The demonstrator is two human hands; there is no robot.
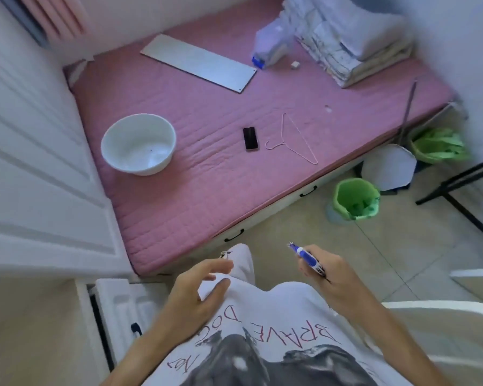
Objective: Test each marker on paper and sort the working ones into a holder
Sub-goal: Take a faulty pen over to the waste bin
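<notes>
A blue marker (pixel 308 259) is held in the right hand (pixel 325 274) at the lower centre-right of the frame, the fingers curled round its barrel and its tip pointed toward the upper left, above the tiled floor (pixel 402 246). The left hand (pixel 198 291) is seen at the lower centre with its fingers spread and loosely extended, nothing being held in it; it is placed over the white printed shirt (pixel 276 330). A pink mattress (pixel 207 190) is spread across the middle of the frame. On it, a white bowl (pixel 138 144) is set at the centre left, a dark phone (pixel 250 138) lies near the middle, and a thin wire hanger (pixel 293 140) lies just to the right of the phone. A flat grey panel (pixel 198 62) is laid toward the top, and a stack of folded papers (pixel 352 45) is piled at the upper right. Two green bins (pixel 356 199) are seen on the floor at the right.
</notes>
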